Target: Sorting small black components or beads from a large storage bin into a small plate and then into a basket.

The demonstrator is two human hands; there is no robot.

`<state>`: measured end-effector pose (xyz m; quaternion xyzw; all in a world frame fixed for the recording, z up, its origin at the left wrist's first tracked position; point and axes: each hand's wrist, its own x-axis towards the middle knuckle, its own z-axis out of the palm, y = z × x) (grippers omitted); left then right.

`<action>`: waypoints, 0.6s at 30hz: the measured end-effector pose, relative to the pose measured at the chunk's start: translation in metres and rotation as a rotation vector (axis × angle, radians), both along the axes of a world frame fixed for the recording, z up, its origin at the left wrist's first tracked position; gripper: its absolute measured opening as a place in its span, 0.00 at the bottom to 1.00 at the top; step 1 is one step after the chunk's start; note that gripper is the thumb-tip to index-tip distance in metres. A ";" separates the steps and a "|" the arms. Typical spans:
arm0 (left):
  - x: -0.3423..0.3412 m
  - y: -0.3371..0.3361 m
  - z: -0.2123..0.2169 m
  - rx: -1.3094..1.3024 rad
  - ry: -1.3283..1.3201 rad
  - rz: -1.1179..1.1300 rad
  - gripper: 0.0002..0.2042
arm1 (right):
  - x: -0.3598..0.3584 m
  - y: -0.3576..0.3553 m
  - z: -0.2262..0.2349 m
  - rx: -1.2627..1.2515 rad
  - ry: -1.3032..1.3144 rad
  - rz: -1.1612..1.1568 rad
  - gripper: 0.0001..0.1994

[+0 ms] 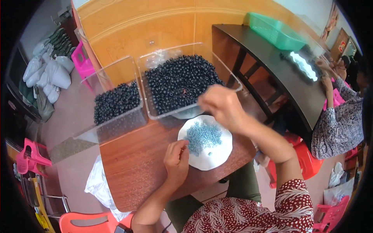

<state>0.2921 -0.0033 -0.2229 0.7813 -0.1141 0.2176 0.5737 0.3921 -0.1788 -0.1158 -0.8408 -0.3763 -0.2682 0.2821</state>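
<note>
Pinching with fingertips closed, the left hand (176, 159) picks at small, light, hard, roll-prone blue beads (203, 136) on the white plate (217, 157); right hand (221, 105) grip unclear.

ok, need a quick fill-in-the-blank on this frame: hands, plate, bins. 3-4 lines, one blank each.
1. The left hand rests at the edge of the white plate, which holds small ____ beads.
2. The right hand is raised over the near rim of the larger clear bin, which is filled with ____ beads.
3. The number of clear bins on the wooden table is ____.

Missing words: blue; black; two
</note>
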 end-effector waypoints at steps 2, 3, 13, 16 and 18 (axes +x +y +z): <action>0.002 0.001 0.002 0.014 0.008 0.008 0.09 | 0.044 0.016 0.010 -0.045 0.141 -0.016 0.03; 0.004 0.000 0.002 0.019 0.009 0.001 0.09 | 0.067 0.021 0.009 -0.100 0.283 -0.030 0.03; 0.019 0.010 -0.012 0.021 -0.050 0.080 0.08 | 0.183 0.058 -0.069 -0.733 0.384 -0.020 0.11; 0.022 0.015 -0.015 0.077 -0.061 0.094 0.08 | 0.181 0.068 -0.080 -0.832 0.466 -0.050 0.10; 0.024 0.016 -0.017 0.061 -0.068 0.094 0.08 | 0.184 0.067 -0.084 -0.814 0.470 -0.025 0.10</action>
